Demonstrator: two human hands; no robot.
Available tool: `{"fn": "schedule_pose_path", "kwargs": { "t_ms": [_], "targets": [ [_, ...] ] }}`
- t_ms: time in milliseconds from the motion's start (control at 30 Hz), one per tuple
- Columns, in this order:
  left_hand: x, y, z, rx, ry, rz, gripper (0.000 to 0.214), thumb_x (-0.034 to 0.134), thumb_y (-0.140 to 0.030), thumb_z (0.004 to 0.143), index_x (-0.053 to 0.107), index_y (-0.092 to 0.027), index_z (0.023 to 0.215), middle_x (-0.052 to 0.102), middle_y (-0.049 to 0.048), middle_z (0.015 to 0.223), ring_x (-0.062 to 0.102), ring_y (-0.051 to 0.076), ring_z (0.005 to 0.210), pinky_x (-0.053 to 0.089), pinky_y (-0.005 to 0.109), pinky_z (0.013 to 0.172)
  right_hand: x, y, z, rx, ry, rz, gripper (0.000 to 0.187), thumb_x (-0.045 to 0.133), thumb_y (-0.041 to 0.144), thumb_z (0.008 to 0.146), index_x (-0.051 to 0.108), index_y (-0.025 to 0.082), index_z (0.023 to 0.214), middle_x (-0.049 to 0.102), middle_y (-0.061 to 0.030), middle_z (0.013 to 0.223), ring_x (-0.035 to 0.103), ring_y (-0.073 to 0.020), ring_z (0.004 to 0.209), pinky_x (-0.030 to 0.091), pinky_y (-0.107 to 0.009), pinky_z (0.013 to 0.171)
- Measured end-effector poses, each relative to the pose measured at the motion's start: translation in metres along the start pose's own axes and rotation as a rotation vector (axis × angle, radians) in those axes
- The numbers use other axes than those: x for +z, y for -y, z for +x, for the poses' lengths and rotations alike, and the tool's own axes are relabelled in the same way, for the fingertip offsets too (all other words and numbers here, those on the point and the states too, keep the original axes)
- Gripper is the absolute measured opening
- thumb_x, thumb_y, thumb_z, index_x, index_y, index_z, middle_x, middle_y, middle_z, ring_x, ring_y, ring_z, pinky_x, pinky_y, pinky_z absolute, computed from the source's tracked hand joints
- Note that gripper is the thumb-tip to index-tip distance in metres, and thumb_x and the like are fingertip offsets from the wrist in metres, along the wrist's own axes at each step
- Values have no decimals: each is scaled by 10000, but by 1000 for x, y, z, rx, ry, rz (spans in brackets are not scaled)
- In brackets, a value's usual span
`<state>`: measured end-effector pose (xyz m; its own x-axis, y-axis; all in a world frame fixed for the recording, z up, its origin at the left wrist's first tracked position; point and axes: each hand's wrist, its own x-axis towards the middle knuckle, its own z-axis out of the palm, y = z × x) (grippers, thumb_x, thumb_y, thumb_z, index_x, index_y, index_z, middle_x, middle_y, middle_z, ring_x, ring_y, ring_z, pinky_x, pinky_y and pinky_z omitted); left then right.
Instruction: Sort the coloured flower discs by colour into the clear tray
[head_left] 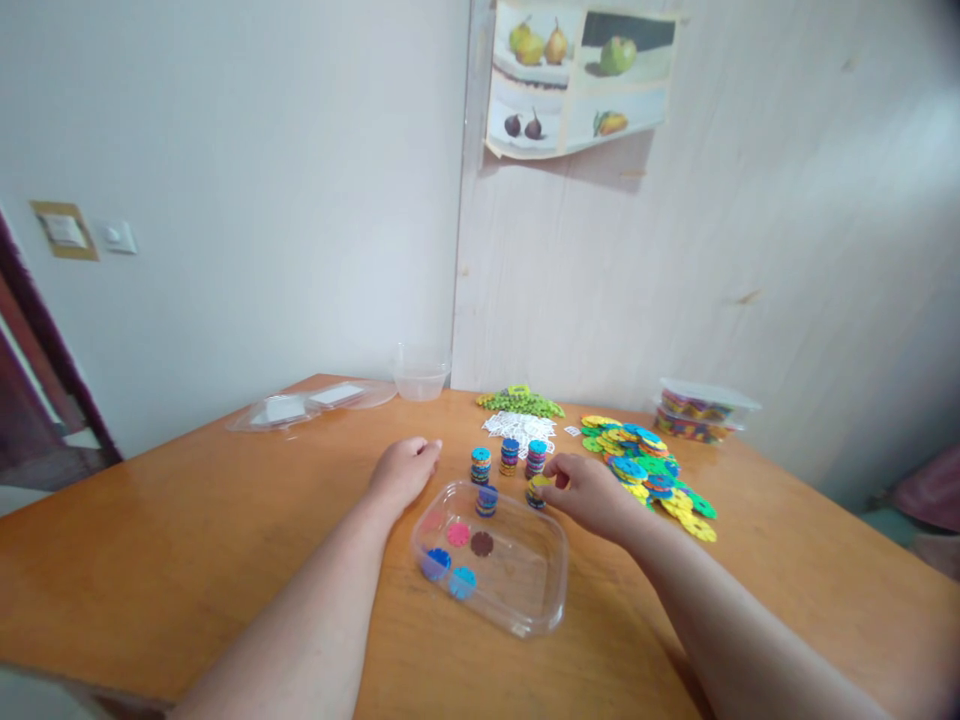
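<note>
My right hand [589, 492] pinches a yellow notched plastic disc [537, 484] at the top of a short stack. Behind and left of it stand other small stacks of colored discs, among them a blue-topped stack [510, 456] and a light-blue-topped stack [481, 464]. My left hand [406, 472] rests on the table left of the stacks, its fingers curled in and nothing visible in them. Between my forearms lies a clear plastic tray [517, 612]. Inside it are a pink disc [458, 534], a brown disc [482, 544] and blue ones. Another stack [486, 502] shows at its far rim.
Loose colored discs [652, 468] lie piled to the right. White pieces [517, 428] and green pieces [521, 402] are heaped at the back. A clear tub [421, 380] and clear lids [281, 408] stand back left. Filled clear boxes [697, 412] sit back right, near the wall.
</note>
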<state>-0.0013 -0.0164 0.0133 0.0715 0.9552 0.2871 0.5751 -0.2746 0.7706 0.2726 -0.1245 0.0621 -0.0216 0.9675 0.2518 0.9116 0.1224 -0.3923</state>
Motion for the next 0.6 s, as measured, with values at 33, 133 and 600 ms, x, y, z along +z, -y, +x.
{"fn": "schedule_pose_path", "kwargs": {
  "t_ms": [33,133,600],
  "targets": [
    [0,0,0,0,3,6,488,428,-585,838,650,-183,674,665,30,637,576,159,593,340,256,561,-1,0,0,1,-4,1,225,625,393,741,678,201,847,630,-12,725,559,-153,644,352,-256,568],
    [-1,-1,0,-5,11,31,485,429,-581,838,649,-184,669,661,30,637,564,156,586,334,253,556,-8,6,-3,-1,-25,18,260,604,378,762,665,190,931,637,-15,758,563,-152,663,366,-254,577],
    [1,2,1,10,13,49,500,409,-596,844,646,-193,667,662,27,641,556,155,584,326,258,553,-37,99,-45,-396,307,-292,269,549,210,762,712,249,973,721,-28,807,630,-178,698,316,-260,549]
  ]
}}
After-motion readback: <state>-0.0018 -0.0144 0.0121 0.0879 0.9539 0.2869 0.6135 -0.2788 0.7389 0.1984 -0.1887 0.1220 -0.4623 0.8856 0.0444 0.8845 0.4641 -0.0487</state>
